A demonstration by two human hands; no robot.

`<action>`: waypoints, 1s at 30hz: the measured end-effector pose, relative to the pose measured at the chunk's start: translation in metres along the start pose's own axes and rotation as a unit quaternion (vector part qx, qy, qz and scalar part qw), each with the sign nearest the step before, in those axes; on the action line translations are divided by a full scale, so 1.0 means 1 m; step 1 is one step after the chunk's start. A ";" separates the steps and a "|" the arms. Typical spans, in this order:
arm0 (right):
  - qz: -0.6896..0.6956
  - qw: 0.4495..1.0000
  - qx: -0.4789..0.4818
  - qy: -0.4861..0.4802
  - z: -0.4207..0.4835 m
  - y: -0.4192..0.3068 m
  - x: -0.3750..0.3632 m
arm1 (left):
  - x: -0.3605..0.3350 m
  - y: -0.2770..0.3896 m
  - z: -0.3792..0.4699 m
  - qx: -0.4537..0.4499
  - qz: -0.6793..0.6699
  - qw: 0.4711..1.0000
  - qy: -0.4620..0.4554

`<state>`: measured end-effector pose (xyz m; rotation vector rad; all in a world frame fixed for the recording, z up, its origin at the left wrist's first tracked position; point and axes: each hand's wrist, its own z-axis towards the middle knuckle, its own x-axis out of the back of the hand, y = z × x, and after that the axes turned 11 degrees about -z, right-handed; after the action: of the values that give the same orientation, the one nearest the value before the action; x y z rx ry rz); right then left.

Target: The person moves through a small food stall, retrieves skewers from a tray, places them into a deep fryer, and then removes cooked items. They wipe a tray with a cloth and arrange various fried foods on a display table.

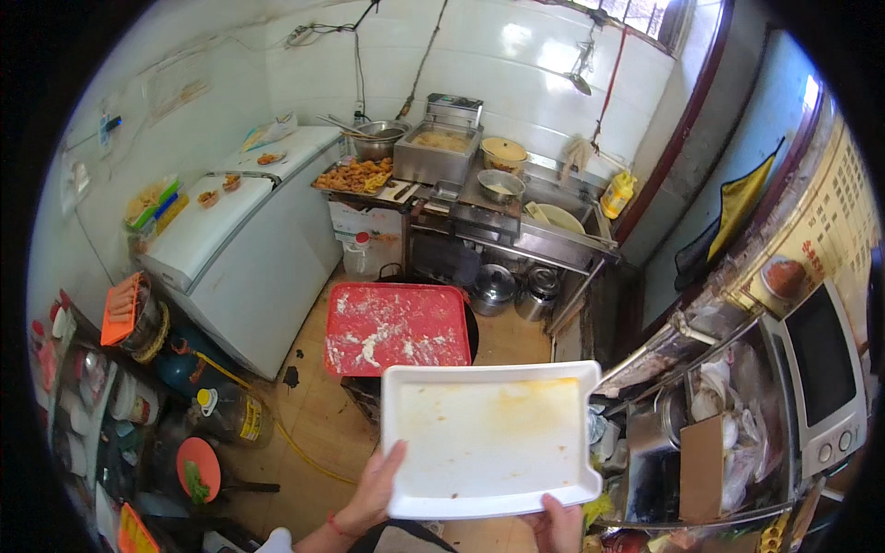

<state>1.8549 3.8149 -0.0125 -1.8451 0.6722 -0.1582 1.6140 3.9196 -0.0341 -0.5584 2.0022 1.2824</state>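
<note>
A white rectangular plastic tray, stained yellow and dotted with crumbs, is held between my two hands. My left hand grips its left side, thumb over the rim, with a red string on the wrist. At the bottom edge near the right corner, my right hand holds on with its thumb over the rim; its other fingers are hidden beneath. Just beyond the white tray lies a red tray smeared with white powder or batter.
A white chest freezer stands left. Ahead are a tray of fried food, a deep fryer and a metal sink counter. A yellow hose crosses the floor. Shelves with a microwave are on the right.
</note>
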 end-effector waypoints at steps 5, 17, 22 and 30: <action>-0.098 0.986 0.094 0.095 0.008 -0.024 0.076 | -0.073 -0.065 0.049 -0.053 0.121 0.990 -0.057; 0.019 0.999 0.040 -0.030 0.217 -0.130 0.271 | -0.223 -0.168 0.216 0.040 -0.013 0.991 0.123; -0.084 0.993 -0.028 -0.073 0.343 -0.176 0.259 | -0.234 -0.151 0.289 -0.082 -0.057 0.986 0.135; -0.014 0.980 -0.074 -0.182 0.628 -0.246 0.191 | -0.245 -0.131 0.502 -0.139 -0.034 0.970 0.196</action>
<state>2.3672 4.2897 -0.0699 -1.9589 0.4110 0.2135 2.0251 4.3180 -0.0734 -1.0775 2.0998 1.5128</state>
